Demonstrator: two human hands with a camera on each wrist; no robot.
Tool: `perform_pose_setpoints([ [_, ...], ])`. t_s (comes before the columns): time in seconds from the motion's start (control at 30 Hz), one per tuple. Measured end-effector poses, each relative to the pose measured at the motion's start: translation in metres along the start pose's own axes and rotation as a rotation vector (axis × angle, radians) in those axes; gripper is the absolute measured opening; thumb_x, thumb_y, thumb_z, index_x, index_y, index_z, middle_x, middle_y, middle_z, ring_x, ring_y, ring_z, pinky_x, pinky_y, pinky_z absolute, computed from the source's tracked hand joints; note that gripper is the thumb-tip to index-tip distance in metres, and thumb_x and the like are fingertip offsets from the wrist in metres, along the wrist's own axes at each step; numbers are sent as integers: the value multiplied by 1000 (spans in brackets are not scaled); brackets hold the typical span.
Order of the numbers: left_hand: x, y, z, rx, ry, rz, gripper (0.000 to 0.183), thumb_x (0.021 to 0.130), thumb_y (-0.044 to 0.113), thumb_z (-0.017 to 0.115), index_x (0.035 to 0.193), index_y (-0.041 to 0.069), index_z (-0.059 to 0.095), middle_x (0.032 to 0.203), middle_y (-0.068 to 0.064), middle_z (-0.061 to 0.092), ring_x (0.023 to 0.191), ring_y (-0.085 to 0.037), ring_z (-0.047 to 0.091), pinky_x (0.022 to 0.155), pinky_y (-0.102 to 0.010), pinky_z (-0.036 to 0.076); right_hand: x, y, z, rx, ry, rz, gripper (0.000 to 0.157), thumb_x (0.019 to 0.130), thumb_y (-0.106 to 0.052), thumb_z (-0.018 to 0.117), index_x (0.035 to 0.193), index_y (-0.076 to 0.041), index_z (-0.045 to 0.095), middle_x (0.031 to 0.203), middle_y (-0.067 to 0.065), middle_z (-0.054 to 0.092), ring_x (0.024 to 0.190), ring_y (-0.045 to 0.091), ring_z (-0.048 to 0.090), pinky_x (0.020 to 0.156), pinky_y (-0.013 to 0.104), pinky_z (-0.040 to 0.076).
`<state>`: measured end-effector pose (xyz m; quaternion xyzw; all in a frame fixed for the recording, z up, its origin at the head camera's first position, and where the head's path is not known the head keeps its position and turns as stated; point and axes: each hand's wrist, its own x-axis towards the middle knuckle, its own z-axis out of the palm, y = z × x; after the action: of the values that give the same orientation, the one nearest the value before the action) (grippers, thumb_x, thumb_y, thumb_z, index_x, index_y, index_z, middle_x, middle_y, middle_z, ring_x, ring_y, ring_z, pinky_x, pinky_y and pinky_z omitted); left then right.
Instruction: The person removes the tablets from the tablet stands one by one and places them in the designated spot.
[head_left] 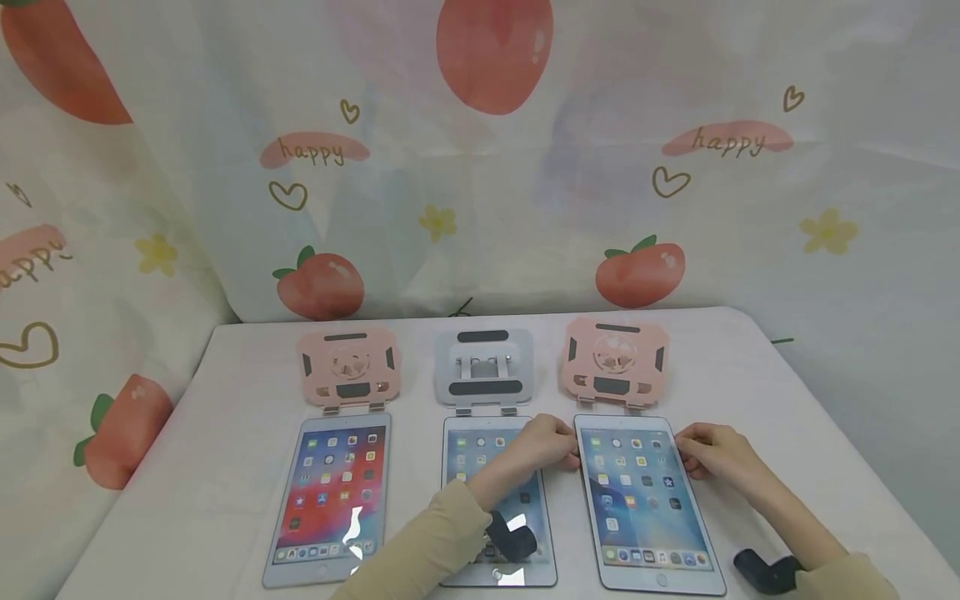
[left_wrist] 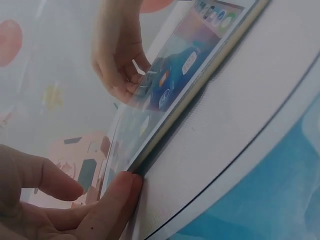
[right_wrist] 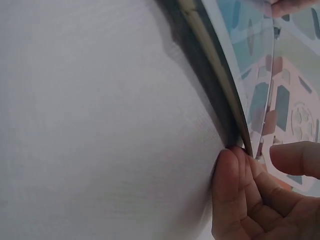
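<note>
In the head view, the right-hand white tablet [head_left: 637, 500] lies face up with its home screen lit. My left hand [head_left: 551, 442] is at its upper left edge, forearm crossing the middle tablet [head_left: 461, 454]. At the opposite edge is my right hand [head_left: 716, 450]. The left wrist view shows the left fingertips [left_wrist: 125, 185] against the tablet's side, thumb apart from it. In the right wrist view, the right fingertips [right_wrist: 230, 167] meet the tablet's lower edge, and the thumb [right_wrist: 295, 157] stands clear of the glass.
Behind the tablets stand a pink stand [head_left: 617, 362], a grey-blue stand [head_left: 483, 400] and another pink stand [head_left: 350, 367]. A third tablet [head_left: 330, 492] lies at the left. All rest on a white-covered table [head_left: 187, 475]. A patterned curtain [head_left: 480, 183] hangs behind.
</note>
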<state>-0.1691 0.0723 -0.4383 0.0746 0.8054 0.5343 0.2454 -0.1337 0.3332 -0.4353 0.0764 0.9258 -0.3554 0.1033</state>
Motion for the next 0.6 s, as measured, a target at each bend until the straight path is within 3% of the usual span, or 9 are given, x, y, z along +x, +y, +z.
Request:
perform_pose_setpoints([
  [0.4, -2, -1, -7, 4, -37, 34, 32, 84, 10, 62, 112, -5, 66, 81, -9, 70, 71, -12, 62, 85, -38, 53, 3, -4, -5, -23, 3, 16, 38, 97, -20, 51, 111, 15, 57, 82, 12, 65, 69, 14, 59, 60, 21, 55],
  [0.6, -5, 2, -10, 67, -63, 73, 36, 85, 10, 59, 119, -2, 64, 93, -11, 70, 72, -13, 64, 75, -30, 54, 28, 27, -3, -53, 26, -38, 43, 97, -32, 51, 118, 6, 57, 87, 12, 64, 70, 13, 58, 57, 15, 51],
])
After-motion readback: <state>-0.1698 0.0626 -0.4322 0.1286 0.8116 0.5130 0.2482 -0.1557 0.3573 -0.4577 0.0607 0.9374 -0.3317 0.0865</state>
